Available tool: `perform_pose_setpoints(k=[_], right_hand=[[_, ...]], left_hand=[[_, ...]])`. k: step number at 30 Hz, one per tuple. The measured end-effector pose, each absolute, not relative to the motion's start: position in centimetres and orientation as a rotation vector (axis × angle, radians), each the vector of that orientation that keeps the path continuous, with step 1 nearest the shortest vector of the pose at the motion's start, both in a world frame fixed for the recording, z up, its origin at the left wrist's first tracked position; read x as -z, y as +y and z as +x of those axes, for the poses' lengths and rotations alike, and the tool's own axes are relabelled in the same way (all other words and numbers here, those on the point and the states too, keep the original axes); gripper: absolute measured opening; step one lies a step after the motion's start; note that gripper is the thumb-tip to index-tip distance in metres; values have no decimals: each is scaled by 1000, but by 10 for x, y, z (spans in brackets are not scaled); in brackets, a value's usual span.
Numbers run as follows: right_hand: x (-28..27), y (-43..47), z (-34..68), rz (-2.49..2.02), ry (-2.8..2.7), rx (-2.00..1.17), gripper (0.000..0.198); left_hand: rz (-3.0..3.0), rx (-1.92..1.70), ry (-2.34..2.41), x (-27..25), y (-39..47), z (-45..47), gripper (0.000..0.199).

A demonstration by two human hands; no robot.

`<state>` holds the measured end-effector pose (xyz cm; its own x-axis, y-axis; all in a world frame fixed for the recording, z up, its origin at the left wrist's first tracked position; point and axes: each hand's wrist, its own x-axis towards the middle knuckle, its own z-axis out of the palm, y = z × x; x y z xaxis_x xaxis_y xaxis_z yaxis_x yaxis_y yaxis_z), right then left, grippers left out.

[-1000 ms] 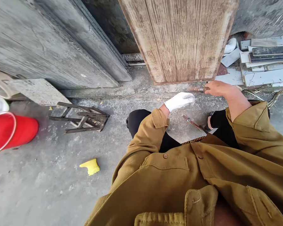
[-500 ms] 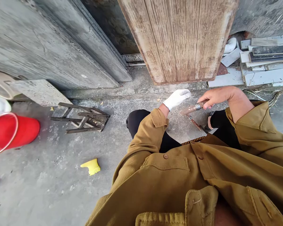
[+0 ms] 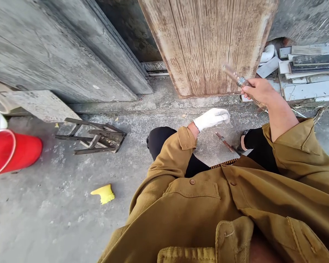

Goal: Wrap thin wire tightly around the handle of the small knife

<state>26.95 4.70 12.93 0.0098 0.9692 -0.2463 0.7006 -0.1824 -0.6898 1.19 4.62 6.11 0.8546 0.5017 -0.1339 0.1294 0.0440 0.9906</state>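
My left hand (image 3: 212, 119), in a white glove, is held over the concrete floor between my knees. Its fingers are curled together, and whatever they pinch, if anything, is too small to make out. My bare right hand (image 3: 257, 91) is raised in front of the lower wooden panel (image 3: 205, 47), closed round a brown stick-like tool with metal wire wound about it (image 3: 239, 80). The tool's far end points up and left and is blurred. A rusty, narrow tool (image 3: 224, 140) lies on the floor below my hands, close to my right foot.
On the left are a small wooden stool (image 3: 95, 137) lying on its side, a red bucket (image 3: 24, 151) and a yellow scrap (image 3: 104, 193). Grey boards (image 3: 57, 54) lean at the upper left. White strips (image 3: 312, 89) are stacked at the right by the wall.
My right hand has lifted the tool up and away from my left hand, and the tool now tilts upward. My left hand has shifted slightly right and down.
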Motion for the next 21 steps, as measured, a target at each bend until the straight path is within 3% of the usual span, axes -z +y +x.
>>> perform_pose_setpoints(k=[5,10,17,21], right_hand=[[-112,52,255,-2245,-2360,-828,25],[-107,41,236,-2016,-2802,-1470,15],[-124,37,235,-1377,-2789,-1887,24],[-152,31,260,-1395,-2489,-1827,39]], left_hand=[[1708,-258,536,-66,46,11,26],[1870,-315,716,-60,56,5,21],[1954,-352,824,-58,71,-5,23],[1858,-393,845,-56,67,-1,21]])
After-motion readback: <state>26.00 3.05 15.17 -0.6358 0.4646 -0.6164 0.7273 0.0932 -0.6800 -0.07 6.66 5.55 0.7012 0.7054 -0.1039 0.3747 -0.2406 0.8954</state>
